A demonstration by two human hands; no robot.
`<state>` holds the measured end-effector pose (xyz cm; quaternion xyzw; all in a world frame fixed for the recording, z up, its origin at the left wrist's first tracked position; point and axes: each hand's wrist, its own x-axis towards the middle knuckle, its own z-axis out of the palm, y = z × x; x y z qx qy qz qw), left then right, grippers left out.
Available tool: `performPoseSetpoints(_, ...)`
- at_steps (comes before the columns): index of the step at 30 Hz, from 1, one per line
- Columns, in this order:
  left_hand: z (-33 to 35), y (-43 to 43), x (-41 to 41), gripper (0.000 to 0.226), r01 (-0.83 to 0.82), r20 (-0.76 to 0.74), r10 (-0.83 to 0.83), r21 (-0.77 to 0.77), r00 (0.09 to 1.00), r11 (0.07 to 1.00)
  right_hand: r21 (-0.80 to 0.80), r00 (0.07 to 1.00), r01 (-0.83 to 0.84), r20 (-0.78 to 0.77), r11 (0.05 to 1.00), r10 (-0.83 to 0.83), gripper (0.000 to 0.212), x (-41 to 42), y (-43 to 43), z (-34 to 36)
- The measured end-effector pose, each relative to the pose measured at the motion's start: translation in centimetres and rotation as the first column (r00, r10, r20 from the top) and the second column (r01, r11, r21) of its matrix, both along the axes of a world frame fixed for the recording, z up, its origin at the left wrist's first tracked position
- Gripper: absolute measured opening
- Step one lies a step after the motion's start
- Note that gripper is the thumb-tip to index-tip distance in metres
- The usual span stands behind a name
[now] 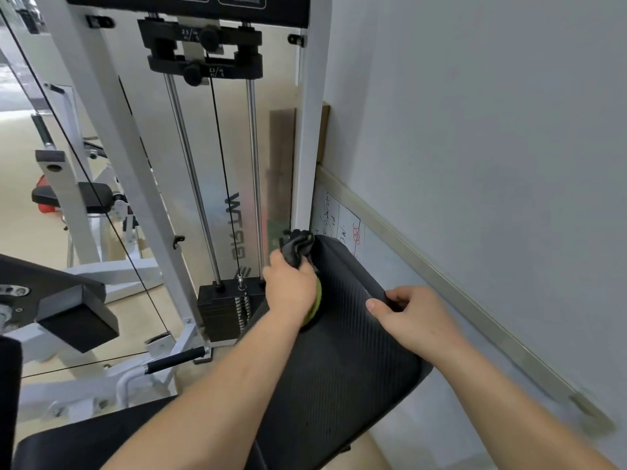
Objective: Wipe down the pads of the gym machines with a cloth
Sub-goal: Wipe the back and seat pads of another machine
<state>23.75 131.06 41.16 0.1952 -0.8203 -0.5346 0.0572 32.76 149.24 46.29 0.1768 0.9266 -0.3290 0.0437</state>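
A black ribbed pad [342, 351] of a gym machine slopes up in front of me, close to the right wall. My left hand [290, 286] grips a dark cloth with a green edge [298, 247] and presses it against the pad's upper left edge. My right hand [407, 317] holds the pad's right edge, its fingers curled over the rim and the thumb on the top surface. Part of the cloth is hidden under my left hand.
A white weight-stack frame [112, 130] with chrome guide rods [190, 164], a cable and black plates [230, 310] stands just behind the pad. A whiteboard [339, 222] leans on the grey wall at right. Other machines and black pads [71, 195] fill the left.
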Motion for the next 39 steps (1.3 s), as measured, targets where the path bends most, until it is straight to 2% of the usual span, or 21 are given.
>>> performPoseSetpoints(2, 0.1, 2.0, 4.5, 0.048, 0.044, -0.102, -0.044, -0.003, 0.994, 0.999, -0.054, 0.999, 0.017, -0.037, 0.998, -0.019, 0.073, 0.0, 0.1, -0.4)
performPoseSetpoints(5, -0.1, 2.7, 10.3, 0.051, 0.302, -0.256, -0.314, -0.085, 0.914, 0.95, -0.173, 0.998, 0.029, -0.059, 0.984, -0.039, 0.066, 0.0, 0.5, -0.4)
performPoseSetpoints(7, 0.3, 1.1, 8.8, 0.05, 0.373, -0.321, -0.434, -0.233, 0.842, 0.898, -0.3, 0.999, 0.01, -0.035, 0.954, -0.022, 0.065, 0.9, 1.0, 0.1)
performPoseSetpoints(9, 1.5, -0.1, 4.7, 0.053, 0.332, -0.362, -0.475, -0.39, 0.802, 0.859, -0.388, 1.0, -0.001, -0.01, 0.921, -0.004, 0.069, 2.4, 1.8, 0.3)
performPoseSetpoints(11, 3.3, -0.1, 0.1, 0.052, 0.324, -0.302, -0.538, -0.54, 0.787, 0.777, -0.462, 0.999, -0.005, 0.027, 0.887, 0.02, 0.059, 3.9, 2.7, 0.0)
performPoseSetpoints(13, 4.8, 1.0, -3.1, 0.044, 0.38, -0.144, -0.573, -0.616, 0.806, 0.69, -0.543, 0.996, -0.027, 0.053, 0.839, 0.066, 0.049, 5.2, 3.7, -0.5)
performPoseSetpoints(15, 5.7, 2.3, -3.9, 0.033, 0.391, -0.043, -0.561, -0.673, 0.827, 0.628, -0.565, 0.996, -0.006, 0.073, 0.825, 0.057, 0.047, 6.2, 4.4, -1.2)
performPoseSetpoints(17, 6.5, 3.6, -2.4, 0.027, 0.423, 0.014, -0.6, -0.721, 0.8, 0.548, -0.573, 0.996, 0.015, 0.083, 0.82, 0.04, 0.046, 6.8, 4.8, -1.8)
performPoseSetpoints(19, 6.8, 5.3, 0.9, 0.025, 0.505, 0.032, -0.711, -0.727, 0.702, 0.466, -0.584, 0.995, 0.009, 0.086, 0.812, 0.051, 0.048, 7.3, 5.0, -2.0)
performPoseSetpoints(22, 6.8, 8.2, 8.3, 0.029, 0.645, 0.039, -0.883, -0.698, 0.467, 0.31, -0.601, 0.995, -0.039, 0.049, 0.798, 0.085, 0.047, 7.9, 5.7, -1.9)
performPoseSetpoints(23, 6.7, 8.6, 10.5, 0.031, 0.652, 0.04, -0.909, -0.711, 0.414, 0.265, -0.597, 0.995, -0.051, 0.039, 0.801, 0.093, 0.047, 8.1, 6.0, -2.2)
performPoseSetpoints(25, 6.6, 8.7, 11.4, 0.039, 0.605, 0.04, -0.91, -0.759, 0.414, 0.242, -0.604, 0.996, -0.041, 0.034, 0.796, 0.078, 0.038, 8.7, 6.4, -2.6)
performPoseSetpoints(27, 6.4, 8.1, 8.7, 0.046, 0.544, 0.05, -0.867, -0.796, 0.496, 0.266, -0.639, 0.998, -0.001, 0.045, 0.769, 0.038, 0.031, 9.1, 6.6, -3.3)
performPoseSetpoints(30, 6.6, 6.9, 2.9, 0.041, 0.467, 0.061, -0.711, -0.793, 0.7, 0.391, -0.657, 0.999, 0.015, 0.039, 0.754, 0.014, 0.031, 9.6, 6.2, -3.5)
performPoseSetpoints(32, 6.0, 6.4, 1.5, 0.042, 0.389, 0.019, -0.636, -0.805, 0.771, 0.448, -0.653, 0.999, 0.015, 0.031, 0.757, 0.007, 0.031, 9.9, 5.9, -3.5)
performPoseSetpoints(33, 5.4, 6.4, 2.0, 0.044, 0.351, -0.028, -0.621, -0.804, 0.784, 0.48, -0.649, 0.999, 0.027, 0.034, 0.76, -0.007, 0.029, 10.1, 5.9, -3.5)
performPoseSetpoints(35, 3.9, 6.6, 4.9, 0.05, 0.278, -0.198, -0.597, -0.743, 0.777, 0.608, -0.659, 0.998, 0.056, 0.039, 0.75, -0.04, 0.025, 10.4, 5.9, -3.5)
performPoseSetpoints(37, 1.9, 6.8, 9.0, 0.056, 0.267, -0.365, -0.559, -0.605, 0.744, 0.75, -0.69, 0.988, 0.133, 0.032, 0.712, -0.153, 0.025, 9.9, 5.7, -3.1)
performPoseSetpoints(39, -0.9, 6.5, 12.8, 0.057, 0.291, -0.471, -0.525, -0.482, 0.709, 0.826, -0.673, 0.959, 0.206, -0.004, 0.711, -0.282, 0.021, 8.4, 5.5, -2.1)
